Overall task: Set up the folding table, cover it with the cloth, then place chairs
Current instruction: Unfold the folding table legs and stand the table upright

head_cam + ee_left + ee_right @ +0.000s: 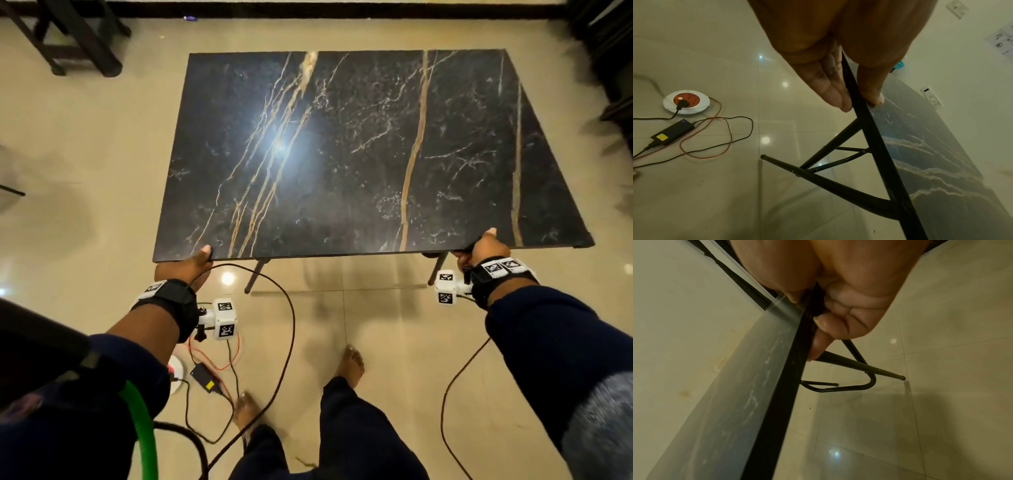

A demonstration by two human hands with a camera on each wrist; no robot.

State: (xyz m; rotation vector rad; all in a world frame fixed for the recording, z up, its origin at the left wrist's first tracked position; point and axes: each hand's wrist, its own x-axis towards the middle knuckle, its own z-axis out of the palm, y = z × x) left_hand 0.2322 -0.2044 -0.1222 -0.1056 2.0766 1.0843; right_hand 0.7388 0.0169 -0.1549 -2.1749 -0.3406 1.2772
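Note:
The folding table [359,154] has a black marble-patterned top with gold and white veins and stands upright on thin black legs [255,275]. My left hand [191,263] grips its near edge by the left corner, thumb on top and fingers [830,91] underneath. My right hand [483,248] grips the near edge towards the right corner the same way, fingers [838,324] curled under the rim. The black table edge [869,129] and folding leg braces [840,387] show in both wrist views. No cloth is in view.
Dark wooden chair legs [75,37] stand at the back left, more dark furniture [613,58] at the right. A round socket hub [686,102], a black power adapter [205,377] and loose cables [284,329] lie on the tiled floor by my bare feet [351,365].

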